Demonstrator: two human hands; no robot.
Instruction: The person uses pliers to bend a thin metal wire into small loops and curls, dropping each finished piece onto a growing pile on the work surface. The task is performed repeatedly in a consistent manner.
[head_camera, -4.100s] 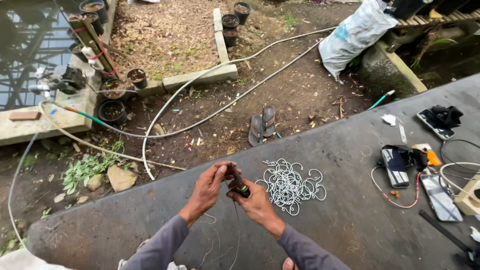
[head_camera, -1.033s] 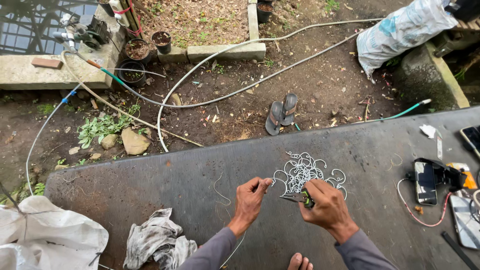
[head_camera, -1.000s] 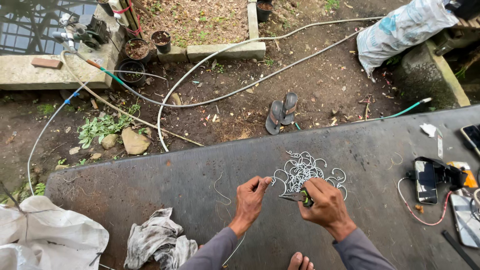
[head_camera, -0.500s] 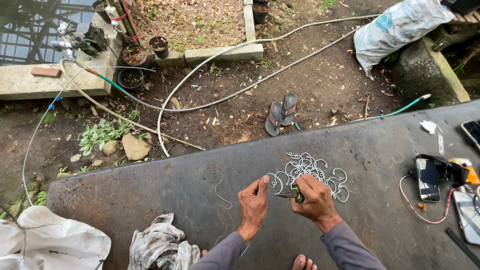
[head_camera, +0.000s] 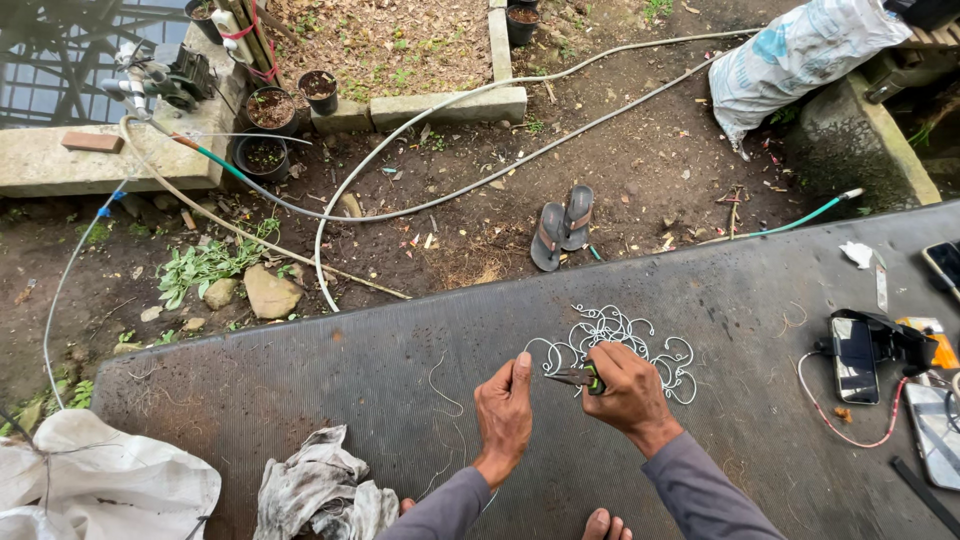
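Wire (head_camera: 552, 350), thin and pale, bent into a curl, pinched at one end between thumb and forefinger of the left hand (head_camera: 505, 412) and gripped at the other by the jaws of small pliers (head_camera: 578, 377). Pliers with a green-and-dark handle, clasped in the right hand (head_camera: 622, 392), fingers curled tight around the grips. Left hand mostly closed, thumb raised against the wire, remaining fingers folded under. Both hands low over a dark ribbed mat (head_camera: 380, 380), close together, grey sleeves showing at the wrists. Just beyond the pliers, touching the far end of the curl, a heap of finished wire loops (head_camera: 630, 335) lying on the mat. A few loose wire offcuts (head_camera: 440, 385) scattered to the left of the hands. Crumpled grey rag (head_camera: 315, 485) near the lower edge, beside a white sack (head_camera: 110, 480) at the corner. To the right on the mat, well apart from the hands, a phone (head_camera: 855, 345) with a reddish cable (head_camera: 850, 430) curling around it. Off the mat, on bare soil, a pair of grey sandals (head_camera: 562, 225), pale hoses (head_camera: 500, 120) snaking across the ground, and black plant pots (head_camera: 265, 155) by a concrete kerb. Bare toes (head_camera: 600, 522) visible at the bottom edge.
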